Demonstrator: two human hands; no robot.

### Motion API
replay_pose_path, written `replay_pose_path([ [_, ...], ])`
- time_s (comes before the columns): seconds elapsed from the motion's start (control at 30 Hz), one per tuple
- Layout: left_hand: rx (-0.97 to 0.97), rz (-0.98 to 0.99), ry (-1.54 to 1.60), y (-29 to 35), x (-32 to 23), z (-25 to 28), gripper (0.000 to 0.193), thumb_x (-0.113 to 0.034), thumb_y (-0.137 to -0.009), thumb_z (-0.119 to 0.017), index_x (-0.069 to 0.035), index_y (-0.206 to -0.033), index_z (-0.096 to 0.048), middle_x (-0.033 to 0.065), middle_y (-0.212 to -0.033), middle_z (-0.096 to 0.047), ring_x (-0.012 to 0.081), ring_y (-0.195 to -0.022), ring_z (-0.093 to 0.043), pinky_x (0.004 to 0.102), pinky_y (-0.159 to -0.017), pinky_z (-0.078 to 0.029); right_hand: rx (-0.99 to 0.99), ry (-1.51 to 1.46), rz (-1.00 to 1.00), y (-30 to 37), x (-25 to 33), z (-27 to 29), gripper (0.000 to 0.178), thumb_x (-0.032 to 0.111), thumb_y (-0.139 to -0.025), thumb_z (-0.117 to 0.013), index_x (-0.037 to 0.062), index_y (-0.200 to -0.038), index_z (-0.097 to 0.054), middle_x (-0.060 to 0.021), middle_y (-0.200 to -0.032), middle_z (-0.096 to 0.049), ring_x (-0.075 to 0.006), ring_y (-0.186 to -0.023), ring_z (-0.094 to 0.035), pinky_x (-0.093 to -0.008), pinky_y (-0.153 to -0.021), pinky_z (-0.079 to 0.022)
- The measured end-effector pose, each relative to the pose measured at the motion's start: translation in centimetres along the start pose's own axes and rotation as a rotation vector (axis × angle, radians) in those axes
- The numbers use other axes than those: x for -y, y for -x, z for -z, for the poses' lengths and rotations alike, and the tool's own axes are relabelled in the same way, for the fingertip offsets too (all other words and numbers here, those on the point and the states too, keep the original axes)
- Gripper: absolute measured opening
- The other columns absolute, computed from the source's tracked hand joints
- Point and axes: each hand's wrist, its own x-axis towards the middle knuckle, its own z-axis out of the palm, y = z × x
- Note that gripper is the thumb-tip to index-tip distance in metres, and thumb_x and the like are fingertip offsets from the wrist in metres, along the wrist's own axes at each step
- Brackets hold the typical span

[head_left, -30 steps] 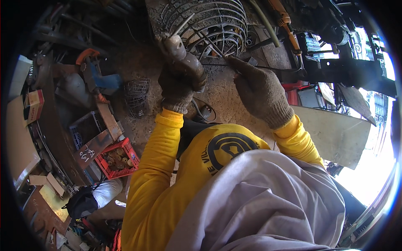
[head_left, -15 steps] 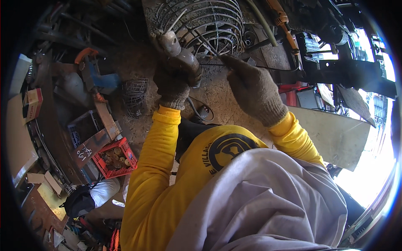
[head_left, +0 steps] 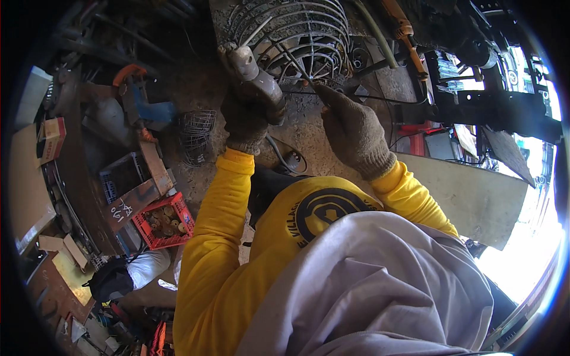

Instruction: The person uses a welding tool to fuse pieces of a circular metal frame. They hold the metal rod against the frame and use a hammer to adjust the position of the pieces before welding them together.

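Observation:
My left hand (head_left: 244, 126), in a dark knitted glove, is closed around a grey metal piece (head_left: 262, 89) with a rounded body and a short cylindrical end; its kind is unclear. A light, thin rod (head_left: 257, 31) slants up beside that end. My right hand (head_left: 351, 127), gloved in grey-brown knit, has its fingers closed on a thin metal rod (head_left: 293, 59). This rod points up and left across a cage of curved wire (head_left: 306, 32), which rests on the worktop ahead of me. Whether rod and cage touch is hard to tell.
Small wire basket (head_left: 197, 133) and a cable (head_left: 278, 155) lie near my left forearm. To the left stand a red crate (head_left: 185, 204) of round metal pieces and a blue clamp-like tool (head_left: 151, 110). An orange power tool (head_left: 404, 29) and a pale board (head_left: 463, 190) are on the right.
The whole view has shifted slightly. My right hand has lowered a little relative to the wire cage, its fingers still on the rod. My left hand keeps its hold on the grey metal piece.

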Motion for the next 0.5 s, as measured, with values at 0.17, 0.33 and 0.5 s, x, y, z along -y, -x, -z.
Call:
replay_pose_path([
  [0.17,0.130,-0.239,-0.401,-0.2,1.1,1.9,0.057,-0.025,-0.076,-0.086,-0.007,-0.125,-0.061,0.0083,-0.111,-0.069,0.0222,-0.100,-0.069,0.0373,-0.092,-0.055,-0.027,-0.009,0.036,0.0,-0.3,-0.1,0.043,0.013,-0.097,-0.058,0.0076,-0.139,-0.061,-0.0249,-0.103,-0.072,-0.0402,-0.097,-0.072,-0.0429,-0.082,-0.057],
  [0.33,0.134,-0.186,-0.405,-0.1,0.2,1.7,0.065,-0.031,-0.076,-0.086,-0.005,-0.128,-0.057,0.0115,-0.112,-0.067,0.0293,-0.105,-0.067,0.0403,-0.095,-0.054,-0.003,0.000,-0.005,0.1,0.0,0.1,0.044,0.012,-0.098,-0.058,0.0065,-0.141,-0.061,-0.0255,-0.106,-0.073,-0.0384,-0.099,-0.074,-0.0393,-0.084,-0.057],
  [0.5,0.190,-0.181,-0.525,-0.5,0.1,3.1,0.068,-0.036,-0.075,-0.085,-0.004,-0.129,-0.056,0.0133,-0.107,-0.064,0.0320,-0.098,-0.065,0.0421,-0.090,-0.053,-0.048,-0.005,0.017,0.4,-0.3,-0.2,0.045,0.009,-0.095,-0.058,0.0050,-0.140,-0.061,-0.0267,-0.106,-0.072,-0.0388,-0.098,-0.074,-0.0392,-0.085,-0.057],
])
